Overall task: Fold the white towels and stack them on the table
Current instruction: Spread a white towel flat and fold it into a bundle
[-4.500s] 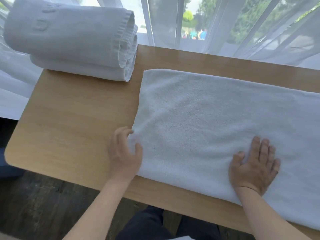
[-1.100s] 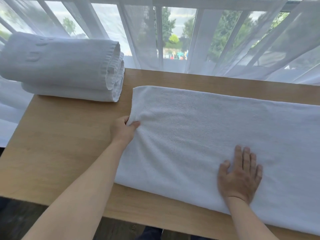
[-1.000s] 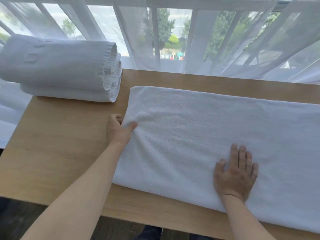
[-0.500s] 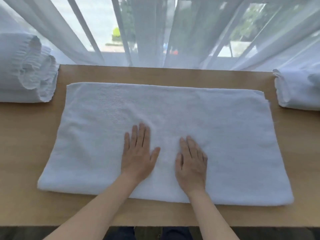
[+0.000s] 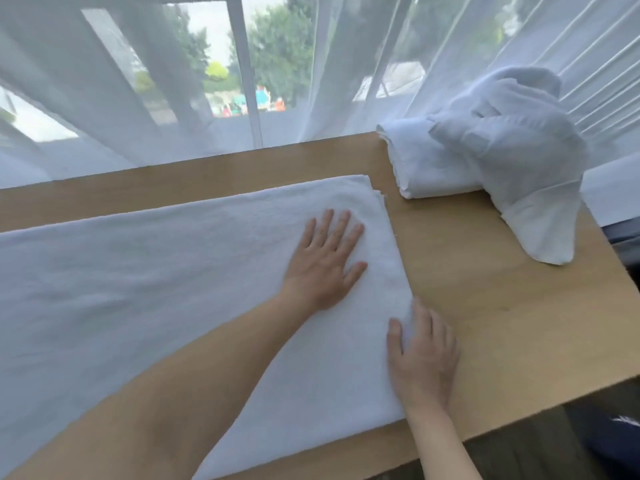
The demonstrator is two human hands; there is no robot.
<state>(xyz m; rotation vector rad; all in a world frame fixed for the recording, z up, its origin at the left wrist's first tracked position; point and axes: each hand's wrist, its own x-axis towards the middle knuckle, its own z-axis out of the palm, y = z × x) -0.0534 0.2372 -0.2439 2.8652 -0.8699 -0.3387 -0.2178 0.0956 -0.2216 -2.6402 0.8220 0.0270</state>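
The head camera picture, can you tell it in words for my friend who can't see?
Two bare hands work a white towel spread on a wooden table: the left hand lies flat on it and the right hand pinches its right edge. A heap of white towels sits at the far right corner, by sheer curtains.

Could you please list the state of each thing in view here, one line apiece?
Spread towel: lying flat on the table, folded in layers, edges showing at its far right corner.
Towel pile: unfolded, bunched at the far right corner, one end drooping forward.
Left hand: open, palm pressed flat on the spread towel.
Right hand: fingers curled at the towel's right edge; whether they pinch it is unclear.
Curtain: drawn, sheer.
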